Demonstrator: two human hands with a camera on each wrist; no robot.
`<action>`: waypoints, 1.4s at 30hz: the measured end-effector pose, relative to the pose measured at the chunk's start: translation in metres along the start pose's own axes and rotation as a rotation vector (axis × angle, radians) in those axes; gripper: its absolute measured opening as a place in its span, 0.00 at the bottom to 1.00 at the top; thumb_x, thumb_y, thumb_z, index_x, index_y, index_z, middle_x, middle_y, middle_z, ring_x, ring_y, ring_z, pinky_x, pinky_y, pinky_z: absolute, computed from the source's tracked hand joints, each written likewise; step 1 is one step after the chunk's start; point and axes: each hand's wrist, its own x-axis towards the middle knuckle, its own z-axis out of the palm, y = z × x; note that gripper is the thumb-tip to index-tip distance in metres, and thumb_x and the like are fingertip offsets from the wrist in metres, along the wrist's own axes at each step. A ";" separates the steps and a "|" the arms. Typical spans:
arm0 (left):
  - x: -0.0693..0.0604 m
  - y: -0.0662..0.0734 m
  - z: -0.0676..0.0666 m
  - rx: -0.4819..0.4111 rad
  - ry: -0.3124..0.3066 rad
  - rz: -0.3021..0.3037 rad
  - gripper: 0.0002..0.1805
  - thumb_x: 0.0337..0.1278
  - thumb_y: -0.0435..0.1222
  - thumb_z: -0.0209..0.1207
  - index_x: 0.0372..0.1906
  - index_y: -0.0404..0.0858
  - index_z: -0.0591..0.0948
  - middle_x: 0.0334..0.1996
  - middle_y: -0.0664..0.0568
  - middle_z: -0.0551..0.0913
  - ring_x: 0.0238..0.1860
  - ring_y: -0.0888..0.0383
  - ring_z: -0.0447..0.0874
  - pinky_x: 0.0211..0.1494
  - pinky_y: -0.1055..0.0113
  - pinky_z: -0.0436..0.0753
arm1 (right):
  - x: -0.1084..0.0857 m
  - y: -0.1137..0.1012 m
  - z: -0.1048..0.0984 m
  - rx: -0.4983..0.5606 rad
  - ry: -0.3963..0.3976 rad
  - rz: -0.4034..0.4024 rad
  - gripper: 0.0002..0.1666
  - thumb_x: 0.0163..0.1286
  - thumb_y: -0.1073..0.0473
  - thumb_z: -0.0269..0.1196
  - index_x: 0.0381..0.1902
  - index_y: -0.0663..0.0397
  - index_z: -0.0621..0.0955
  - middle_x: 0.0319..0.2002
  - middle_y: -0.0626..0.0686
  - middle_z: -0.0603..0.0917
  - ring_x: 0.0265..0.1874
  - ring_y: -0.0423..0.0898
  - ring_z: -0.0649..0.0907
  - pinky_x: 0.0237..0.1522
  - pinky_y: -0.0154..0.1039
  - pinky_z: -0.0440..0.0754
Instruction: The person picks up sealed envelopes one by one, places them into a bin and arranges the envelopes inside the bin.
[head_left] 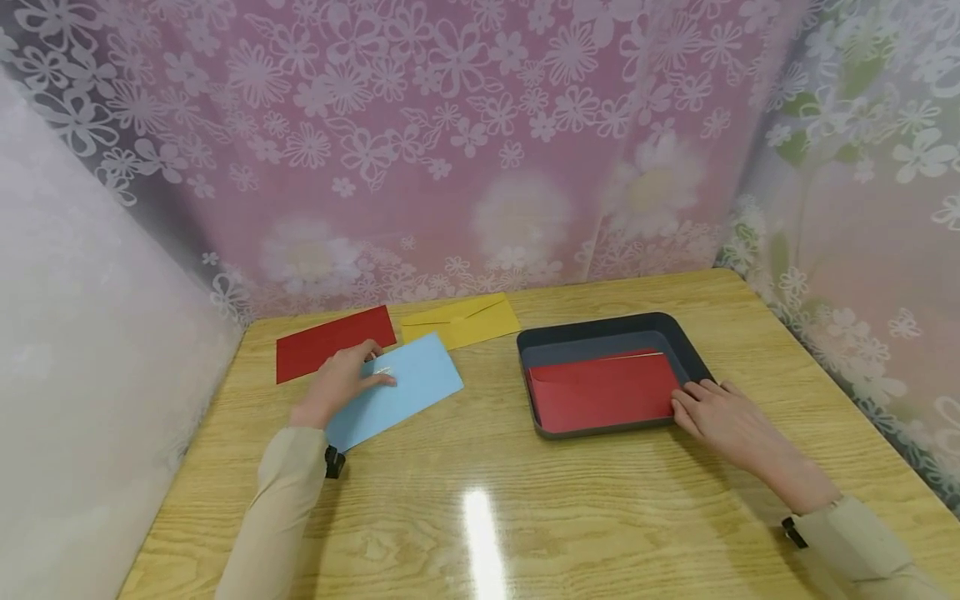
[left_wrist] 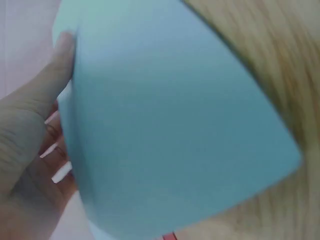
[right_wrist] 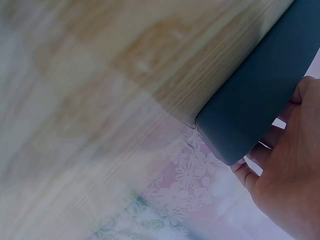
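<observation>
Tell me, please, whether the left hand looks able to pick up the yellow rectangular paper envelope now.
Probably not yet: the left hand holds the light-blue rectangular paper envelope, though the yellow envelope lies just beyond.

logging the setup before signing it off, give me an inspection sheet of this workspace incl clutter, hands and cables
Surface: wood-grain table, glare streak toward the front
Job's things: blue envelope in hand; yellow envelope and single red envelope on the table; red envelopes inside the dark tray
Clutter: nothing seen
Hands: left hand pinches the blue envelope; right hand grips the tray's right side
Cables: nothing seen
Surroundings: floral backdrop behind the table
</observation>
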 end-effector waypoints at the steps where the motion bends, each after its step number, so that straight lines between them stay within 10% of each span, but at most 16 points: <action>1: 0.001 0.003 -0.001 0.012 0.017 0.028 0.27 0.53 0.50 0.72 0.52 0.40 0.79 0.50 0.44 0.85 0.49 0.48 0.84 0.51 0.51 0.82 | 0.000 0.000 -0.001 0.003 -0.004 0.008 0.14 0.66 0.60 0.65 0.48 0.61 0.85 0.41 0.57 0.84 0.40 0.57 0.83 0.42 0.56 0.80; 17: 0.013 0.050 -0.003 0.289 0.384 0.421 0.09 0.71 0.41 0.61 0.44 0.40 0.78 0.35 0.52 0.81 0.35 0.55 0.76 0.39 0.63 0.79 | -0.006 0.003 0.001 -0.049 0.042 -0.066 0.13 0.63 0.62 0.65 0.46 0.60 0.84 0.39 0.57 0.83 0.37 0.56 0.82 0.36 0.53 0.79; 24: 0.024 0.082 -0.009 0.354 0.442 0.491 0.10 0.73 0.43 0.59 0.42 0.39 0.78 0.35 0.51 0.82 0.39 0.52 0.81 0.42 0.61 0.76 | -0.008 0.006 0.003 -0.083 0.104 -0.130 0.18 0.81 0.57 0.50 0.44 0.61 0.84 0.39 0.58 0.83 0.36 0.57 0.82 0.35 0.52 0.80; 42: 0.065 0.190 0.000 0.309 0.475 0.646 0.12 0.77 0.45 0.54 0.42 0.40 0.78 0.39 0.53 0.83 0.44 0.55 0.82 0.45 0.60 0.77 | -0.001 0.001 0.003 -0.006 0.069 -0.037 0.10 0.64 0.61 0.65 0.42 0.58 0.85 0.36 0.55 0.83 0.34 0.55 0.82 0.38 0.52 0.80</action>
